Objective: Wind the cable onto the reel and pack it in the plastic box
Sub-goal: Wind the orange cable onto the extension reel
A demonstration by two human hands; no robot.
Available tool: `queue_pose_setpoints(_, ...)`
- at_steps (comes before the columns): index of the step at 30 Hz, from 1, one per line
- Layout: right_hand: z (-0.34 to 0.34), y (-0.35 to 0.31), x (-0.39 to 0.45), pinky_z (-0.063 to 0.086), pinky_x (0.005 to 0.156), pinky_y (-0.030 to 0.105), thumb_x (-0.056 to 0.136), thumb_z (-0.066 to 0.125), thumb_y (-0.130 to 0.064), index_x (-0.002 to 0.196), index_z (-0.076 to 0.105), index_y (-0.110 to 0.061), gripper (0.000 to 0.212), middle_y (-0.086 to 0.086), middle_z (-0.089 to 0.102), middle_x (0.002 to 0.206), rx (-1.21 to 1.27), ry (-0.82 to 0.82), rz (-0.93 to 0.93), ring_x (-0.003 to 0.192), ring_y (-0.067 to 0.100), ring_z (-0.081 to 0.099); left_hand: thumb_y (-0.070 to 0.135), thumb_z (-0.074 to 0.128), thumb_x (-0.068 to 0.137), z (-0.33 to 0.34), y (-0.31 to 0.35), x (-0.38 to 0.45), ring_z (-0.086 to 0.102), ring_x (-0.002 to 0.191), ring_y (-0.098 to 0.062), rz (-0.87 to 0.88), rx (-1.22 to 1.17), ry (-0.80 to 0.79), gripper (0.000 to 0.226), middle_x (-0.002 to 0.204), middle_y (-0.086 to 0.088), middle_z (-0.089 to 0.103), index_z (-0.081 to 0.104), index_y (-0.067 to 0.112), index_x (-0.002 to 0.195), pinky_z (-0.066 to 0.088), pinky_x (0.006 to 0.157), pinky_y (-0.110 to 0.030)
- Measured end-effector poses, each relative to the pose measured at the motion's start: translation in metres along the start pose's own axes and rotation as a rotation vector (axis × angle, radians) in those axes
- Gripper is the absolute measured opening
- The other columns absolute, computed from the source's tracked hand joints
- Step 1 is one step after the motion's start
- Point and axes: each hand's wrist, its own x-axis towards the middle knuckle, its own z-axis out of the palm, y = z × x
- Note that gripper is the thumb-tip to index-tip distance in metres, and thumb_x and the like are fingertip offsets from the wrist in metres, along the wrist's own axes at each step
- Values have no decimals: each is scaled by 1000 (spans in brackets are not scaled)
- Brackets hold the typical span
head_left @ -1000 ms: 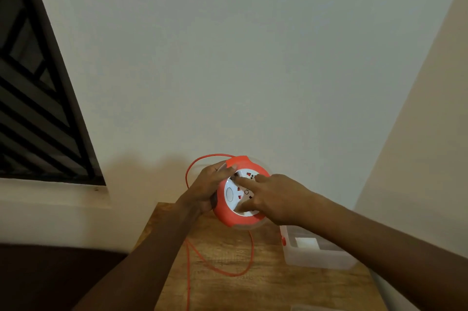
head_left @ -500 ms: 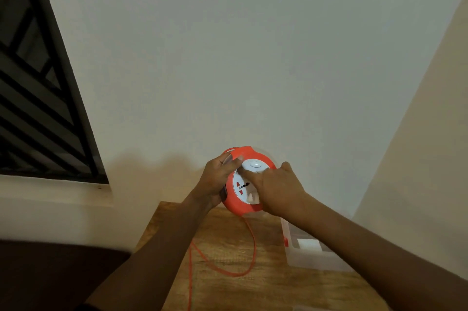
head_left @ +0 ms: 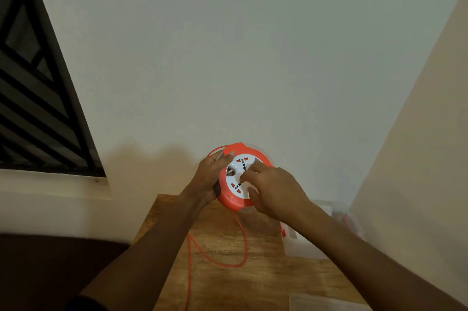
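Orange reel (head_left: pixel 229 203), white socket face, held up at lower centre of frame above the wooden bench (head_left: pixel 255 282). Left grip (head_left: pixel 211 177) wraps its left rim, thumb on top; right grip (head_left: pixel 272 190) curled on the face. Cable (head_left: pixel 241 242) hangs below in a loop. Plastic box (head_left: pixel 302 251) lower right. No readable markings.

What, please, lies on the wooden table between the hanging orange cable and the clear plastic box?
In the head view, only bare wooden table shows between the cable and the plastic box; nothing else lies there.
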Motion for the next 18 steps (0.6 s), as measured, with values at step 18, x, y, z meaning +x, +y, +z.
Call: queue_pose_setpoints(18,-21,5,3,53,84,49,90,67,-20,127,60,-29,38,10,18,161,-459,-365,-491,120,40,48,32,68,96,-7,1,-8,79,93,-30,-2,125,-135,27,109,-7,81,69,21,121,64,71,-40)
